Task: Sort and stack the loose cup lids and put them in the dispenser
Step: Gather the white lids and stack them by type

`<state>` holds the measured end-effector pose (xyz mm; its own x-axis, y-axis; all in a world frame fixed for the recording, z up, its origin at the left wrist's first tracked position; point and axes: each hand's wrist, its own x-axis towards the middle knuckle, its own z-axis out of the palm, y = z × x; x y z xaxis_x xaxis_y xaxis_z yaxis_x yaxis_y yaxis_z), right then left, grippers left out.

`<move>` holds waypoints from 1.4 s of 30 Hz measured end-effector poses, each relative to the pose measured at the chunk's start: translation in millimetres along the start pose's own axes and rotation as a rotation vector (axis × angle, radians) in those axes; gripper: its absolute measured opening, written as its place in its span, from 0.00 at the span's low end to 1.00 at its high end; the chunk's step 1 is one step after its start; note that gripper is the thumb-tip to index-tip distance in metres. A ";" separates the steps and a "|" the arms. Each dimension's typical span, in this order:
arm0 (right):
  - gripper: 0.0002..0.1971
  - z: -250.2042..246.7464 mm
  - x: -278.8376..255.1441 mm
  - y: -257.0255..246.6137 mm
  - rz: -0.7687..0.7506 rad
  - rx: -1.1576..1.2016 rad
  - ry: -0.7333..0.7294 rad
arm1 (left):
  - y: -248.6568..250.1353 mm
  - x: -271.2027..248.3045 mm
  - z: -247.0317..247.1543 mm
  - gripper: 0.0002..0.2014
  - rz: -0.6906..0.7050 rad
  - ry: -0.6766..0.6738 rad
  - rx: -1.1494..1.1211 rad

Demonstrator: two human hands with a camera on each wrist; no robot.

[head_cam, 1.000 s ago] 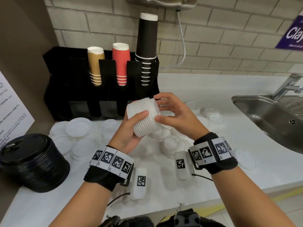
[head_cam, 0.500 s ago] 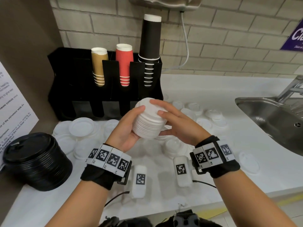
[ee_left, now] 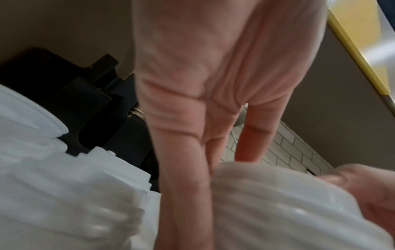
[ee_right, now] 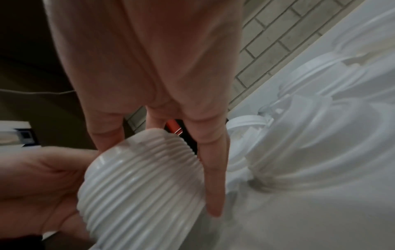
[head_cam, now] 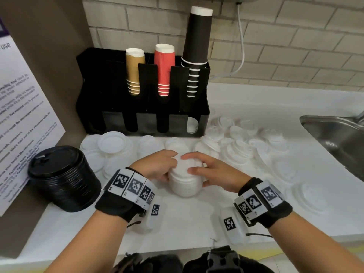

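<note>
While both hands work mid-bench [head_cam: 197, 223], order by size: white bench, steel sink [head_cam: 338, 134] at far right, black dispenser [head_cam: 110, 99] against the brick wall at back. Dispenser holds tan cups [head_cam: 134, 69], red cups [head_cam: 164, 67] and black cups [head_cam: 197, 46] upside down in three slots; a few white lids show in its lower right opening. Black lid stack [head_cam: 63, 174] sits on bench left, beside a printed notice [head_cam: 17, 115]. Loose lids [head_cam: 236, 146] are scattered between dispenser and sink, more lie flat at left. White stack [head_cam: 186, 184] stands upright on bench, centre, in front of dispenser. Left hand [head_cam: 155, 166] grip: fingers curled round stack's left side, thumb on the near side. Right hand [head_cam: 212, 172] grip: fingers over the top lid and right side, pinching the stack.
</note>
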<state>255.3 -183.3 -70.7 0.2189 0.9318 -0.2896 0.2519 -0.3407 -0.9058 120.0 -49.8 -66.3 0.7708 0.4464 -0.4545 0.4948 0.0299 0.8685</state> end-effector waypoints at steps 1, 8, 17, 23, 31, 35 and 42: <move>0.16 2.7 0.0 1.9 -0.020 -0.050 -0.003 | -1.5 -1.4 0.0 0.19 0.001 -0.014 0.031; 0.23 10.0 -1.4 13.9 -0.034 -0.547 0.059 | -16.6 -2.5 1.7 0.46 0.123 0.040 0.502; 0.18 -49.5 1.6 13.4 -0.039 -0.760 0.293 | -18.2 1.1 4.6 0.49 0.165 0.096 0.583; 0.35 -65.6 6.8 33.7 0.179 -1.055 0.173 | -20.6 1.7 9.1 0.51 0.193 0.159 0.586; 0.39 -70.6 0.8 32.2 0.182 -0.877 0.128 | -18.8 -2.1 8.1 0.47 0.185 0.157 0.522; 0.41 -90.9 -16.3 23.9 -0.033 -0.740 0.192 | -20.0 -1.9 6.0 0.46 0.187 0.141 0.488; 0.40 -96.5 -32.1 18.1 -0.241 -0.665 0.255 | -19.9 0.1 5.9 0.48 0.177 0.143 0.497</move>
<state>343.7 -231.5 -48.0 0.2766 0.9598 0.0471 0.8193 -0.2100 -0.5336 112.6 -55.6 -84.8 0.8144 0.5244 -0.2483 0.5191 -0.4673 0.7157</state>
